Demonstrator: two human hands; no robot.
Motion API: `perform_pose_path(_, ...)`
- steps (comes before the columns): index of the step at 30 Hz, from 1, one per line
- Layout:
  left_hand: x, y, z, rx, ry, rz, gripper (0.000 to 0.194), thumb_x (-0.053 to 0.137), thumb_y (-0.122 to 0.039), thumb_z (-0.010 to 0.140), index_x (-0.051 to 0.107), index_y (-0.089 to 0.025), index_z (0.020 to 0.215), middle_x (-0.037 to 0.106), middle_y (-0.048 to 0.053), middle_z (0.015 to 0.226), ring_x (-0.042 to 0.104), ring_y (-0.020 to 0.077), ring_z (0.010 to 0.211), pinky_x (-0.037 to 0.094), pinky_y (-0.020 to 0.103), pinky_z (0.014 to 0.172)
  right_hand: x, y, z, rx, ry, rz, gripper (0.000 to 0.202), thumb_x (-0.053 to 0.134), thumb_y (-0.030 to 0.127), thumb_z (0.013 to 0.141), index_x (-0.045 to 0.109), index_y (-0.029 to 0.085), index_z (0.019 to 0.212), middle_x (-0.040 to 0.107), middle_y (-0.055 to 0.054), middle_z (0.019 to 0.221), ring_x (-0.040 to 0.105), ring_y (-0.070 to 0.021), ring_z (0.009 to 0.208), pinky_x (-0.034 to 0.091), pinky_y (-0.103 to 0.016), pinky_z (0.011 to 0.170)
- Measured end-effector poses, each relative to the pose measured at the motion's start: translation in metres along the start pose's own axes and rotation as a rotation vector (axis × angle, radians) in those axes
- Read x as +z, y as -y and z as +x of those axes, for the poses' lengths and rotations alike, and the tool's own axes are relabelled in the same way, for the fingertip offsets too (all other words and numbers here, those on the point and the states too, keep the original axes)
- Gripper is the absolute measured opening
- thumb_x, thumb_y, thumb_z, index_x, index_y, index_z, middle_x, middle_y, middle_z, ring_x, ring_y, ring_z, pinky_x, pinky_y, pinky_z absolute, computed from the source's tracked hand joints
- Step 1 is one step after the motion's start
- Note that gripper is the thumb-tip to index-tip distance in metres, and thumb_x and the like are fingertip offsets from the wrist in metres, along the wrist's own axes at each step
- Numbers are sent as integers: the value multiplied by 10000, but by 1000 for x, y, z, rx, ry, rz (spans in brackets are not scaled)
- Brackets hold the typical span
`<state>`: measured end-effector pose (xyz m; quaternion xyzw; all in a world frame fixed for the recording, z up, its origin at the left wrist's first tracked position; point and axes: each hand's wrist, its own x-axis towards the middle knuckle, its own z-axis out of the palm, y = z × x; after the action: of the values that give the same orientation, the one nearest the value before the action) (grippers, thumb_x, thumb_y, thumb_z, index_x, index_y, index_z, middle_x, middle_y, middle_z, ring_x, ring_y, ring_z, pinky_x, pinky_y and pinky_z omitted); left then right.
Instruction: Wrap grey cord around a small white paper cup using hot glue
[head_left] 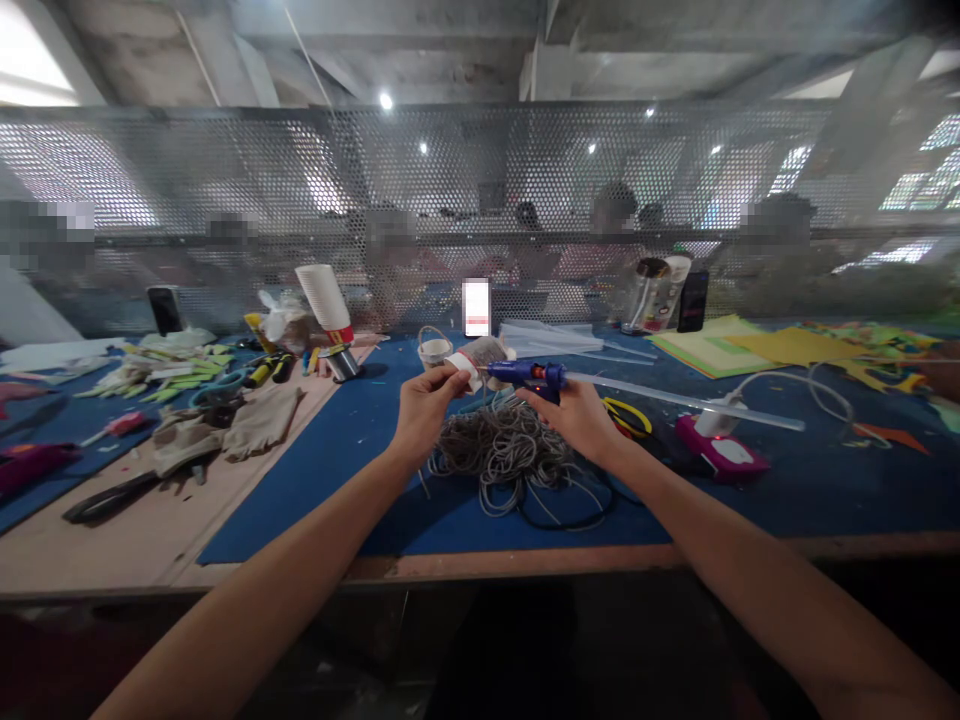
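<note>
My left hand [431, 405] is closed on what looks like a small white paper cup partly wound with grey cord [485, 350], held tilted above the table. My right hand [574, 415] grips a blue hot glue gun [529, 374], its nozzle pointing left at the cup, touching or very near it. From the gun's back a long translucent glue stick [690, 398] sticks out to the right. Below both hands lies a loose heap of grey cord [510, 450]. Behind my left hand stands a small white basket with a handle [435, 350].
A leaning stack of paper cups [324, 300] and cotton gloves [262, 422] are on the left. Yellow-handled scissors [628, 418], a magenta power strip [720, 450] and coloured sheets [716, 345] lie right. A lit phone [477, 308] stands before the perforated metal screen [420, 200].
</note>
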<state>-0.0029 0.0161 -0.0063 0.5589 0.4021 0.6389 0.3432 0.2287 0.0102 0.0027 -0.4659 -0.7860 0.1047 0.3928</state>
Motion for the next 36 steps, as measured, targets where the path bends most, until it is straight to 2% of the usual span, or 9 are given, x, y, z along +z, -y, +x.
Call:
perform_pose_path(17,2,-6,-2,-27,-29,-23,266,781,-416,736,767,-158,800,698,26,745,606,139,703,504,272,736,-2,3,0,7,12,-20,396,573,543,903,748,188,928,658,-44,596,632,-203,599,421,-287,590)
perform_pose_path(36,-2,2,3,-66,-34,-91,314,800,-451,713,764,-156,818,710,39,764,621,134,692,509,275,726,-2,2,0,8,19,-52,390,579,540,899,739,185,916,659,-40,595,628,-203,593,419,-289,593)
